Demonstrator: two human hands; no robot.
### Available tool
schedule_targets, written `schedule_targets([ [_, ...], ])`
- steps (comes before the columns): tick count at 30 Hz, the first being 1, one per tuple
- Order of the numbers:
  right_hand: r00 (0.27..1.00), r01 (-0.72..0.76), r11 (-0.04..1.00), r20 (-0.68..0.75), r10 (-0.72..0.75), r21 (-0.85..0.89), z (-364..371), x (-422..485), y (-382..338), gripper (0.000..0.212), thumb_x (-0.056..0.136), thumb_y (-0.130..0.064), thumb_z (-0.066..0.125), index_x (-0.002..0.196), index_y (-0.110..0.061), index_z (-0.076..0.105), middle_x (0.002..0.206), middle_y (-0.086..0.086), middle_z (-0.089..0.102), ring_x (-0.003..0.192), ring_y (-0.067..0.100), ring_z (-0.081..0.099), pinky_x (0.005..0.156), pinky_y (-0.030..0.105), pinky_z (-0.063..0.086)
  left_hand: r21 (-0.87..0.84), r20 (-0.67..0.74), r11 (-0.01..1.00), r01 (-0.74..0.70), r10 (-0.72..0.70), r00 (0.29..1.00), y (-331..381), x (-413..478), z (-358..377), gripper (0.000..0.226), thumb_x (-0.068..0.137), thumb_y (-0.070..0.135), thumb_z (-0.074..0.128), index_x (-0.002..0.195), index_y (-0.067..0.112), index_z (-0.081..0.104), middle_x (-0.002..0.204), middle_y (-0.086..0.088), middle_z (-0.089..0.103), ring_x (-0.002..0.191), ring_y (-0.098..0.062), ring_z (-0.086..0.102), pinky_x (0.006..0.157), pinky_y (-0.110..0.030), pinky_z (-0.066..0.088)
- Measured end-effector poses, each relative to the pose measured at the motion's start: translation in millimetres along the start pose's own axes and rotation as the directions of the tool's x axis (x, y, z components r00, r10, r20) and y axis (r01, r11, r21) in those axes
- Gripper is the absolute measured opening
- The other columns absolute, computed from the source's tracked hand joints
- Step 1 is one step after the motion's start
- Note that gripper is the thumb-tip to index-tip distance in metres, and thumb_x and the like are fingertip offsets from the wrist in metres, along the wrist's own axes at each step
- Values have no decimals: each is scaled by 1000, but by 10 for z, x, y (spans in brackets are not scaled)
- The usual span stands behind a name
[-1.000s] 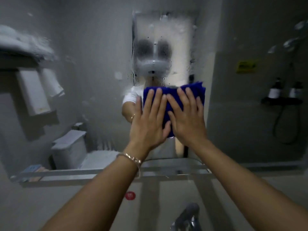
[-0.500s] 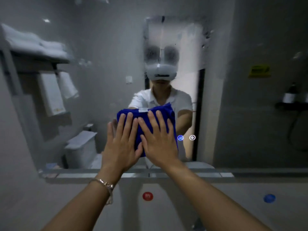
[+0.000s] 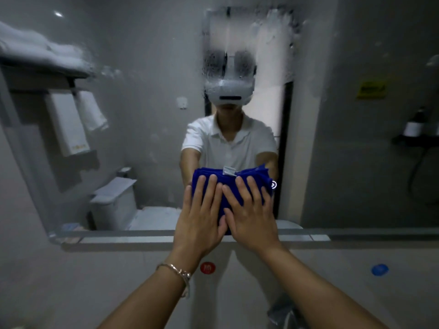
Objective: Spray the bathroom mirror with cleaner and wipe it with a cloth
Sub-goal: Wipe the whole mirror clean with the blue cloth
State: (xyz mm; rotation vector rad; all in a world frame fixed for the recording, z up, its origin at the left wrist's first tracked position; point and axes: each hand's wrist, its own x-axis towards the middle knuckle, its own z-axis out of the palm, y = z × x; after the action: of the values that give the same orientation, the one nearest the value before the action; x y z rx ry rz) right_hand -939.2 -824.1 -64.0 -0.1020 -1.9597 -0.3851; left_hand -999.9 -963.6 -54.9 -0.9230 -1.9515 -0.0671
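a folded, deep blue microfibre cloth (image 3: 249, 174) lies flat against the large wall-mounted bathroom mirror (image 3: 147, 91), low on the glass, with its bottom end reaching the mirror's lower edge. a small white label sticks up at the cloth's top edge.

both hands press on the cloth side by side. the left hand (image 3: 199, 217) covers its left half and the right hand (image 3: 251, 214) its right half. the fingers of both are straight and slightly spread, pointing up. neither hand curls round the cloth. the thumbs meet near the middle, the left one partly over the right. a thin gold-coloured bracelet (image 3: 175, 271) hangs on the left wrist.

high on the mirror, near its top edge, a pale smeared patch of wet film (image 3: 249, 32) with droplets blurs the reflection. the glass around the cloth looks clearer.

just below the mirror's lower edge runs a narrow silver metal ledge (image 3: 133, 239). on the pale wall under it sit a round red sticker (image 3: 207, 267), between the forearms, and a round blue sticker (image 3: 379, 269), well off to the right.
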Motion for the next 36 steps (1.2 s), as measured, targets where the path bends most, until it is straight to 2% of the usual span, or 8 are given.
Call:
schedule_targets([
  [4,995,-52,998,82,49,32,-80,63,-138,67,90,-39,38,151,-21,17,153,10,22,146,27,8,114,49,16,32,52,999,-34,32,998,-198,-42,-125,70,90,43,29,148,8,12,156,-14,12,145,-29,6,117,-48,0],
  [7,982,105,990,145,-118,98,-188,367,-248,61,87,-36,39,145,-21,29,152,10,29,141,30,21,110,50,22,56,64,998,22,-26,998,-498,-113,-196,71,90,45,28,148,8,12,155,-15,16,144,-30,8,115,-52,5],
  [12,974,96,984,190,-124,148,-208,691,-594,75,77,-33,65,144,-21,34,152,10,34,141,29,19,110,51,23,83,79,990,116,-122,989,-856,-132,-332,71,89,45,27,147,8,9,154,-15,15,145,-29,2,109,-59,18],
  [16,977,76,993,193,-93,95,-153,549,-681,80,78,-41,68,146,-21,29,152,10,28,141,30,19,109,52,19,59,89,986,154,-159,983,-779,-200,-327,71,90,37,36,147,7,6,154,-16,13,143,-32,14,107,-59,28],
  [21,987,56,992,146,-73,113,-133,522,-723,66,87,-39,35,150,-22,21,153,10,23,142,30,19,113,50,17,-27,51,973,231,-229,972,-675,-253,-233,73,88,38,27,150,6,3,158,-15,3,144,-33,7,112,-55,21],
  [25,990,65,992,119,-78,107,80,178,-883,71,90,-40,34,153,-22,6,158,10,15,145,29,12,111,50,17,-59,63,969,241,-237,969,-566,-508,-39,74,88,37,31,149,4,6,157,-16,0,145,-34,6,115,-48,5],
  [29,990,70,993,115,-81,94,225,-46,-997,72,91,-42,33,154,-21,4,161,9,-4,146,29,7,112,51,15,-70,62,976,206,-201,978,-604,-724,97,75,88,38,32,149,6,1,157,-15,-3,144,-34,3,114,-47,5],
  [36,984,122,986,114,-135,116,311,-216,-1017,74,92,-42,35,153,-22,0,160,8,-10,148,28,-4,109,53,22,-105,72,983,149,-142,987,-663,-909,253,80,89,39,33,149,7,-9,157,-15,-12,145,-35,-1,114,-50,11],
])
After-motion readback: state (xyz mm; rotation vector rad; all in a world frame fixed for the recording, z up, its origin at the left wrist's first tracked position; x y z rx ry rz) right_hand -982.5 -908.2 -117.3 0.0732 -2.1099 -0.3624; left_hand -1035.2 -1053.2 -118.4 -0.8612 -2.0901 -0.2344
